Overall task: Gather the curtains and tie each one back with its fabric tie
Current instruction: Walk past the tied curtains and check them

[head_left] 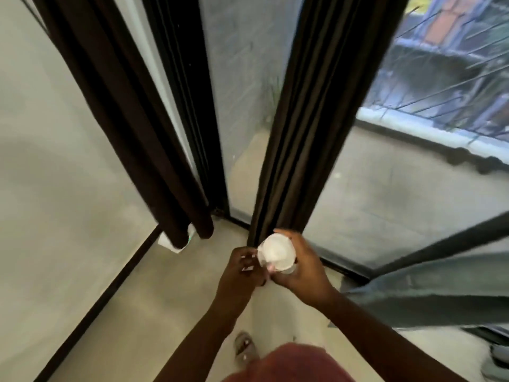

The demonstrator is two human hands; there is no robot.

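White cup-like object (276,253) in right hand (301,268), contents unclear.

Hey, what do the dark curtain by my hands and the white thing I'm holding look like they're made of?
The dark curtain looks like woven fabric, dark brown with a slight sheen: it hangs in soft vertical folds. The white thing in your right hand is too blurred to tell for sure; its pale, matte, rounded surface could be rolled cloth or paper.
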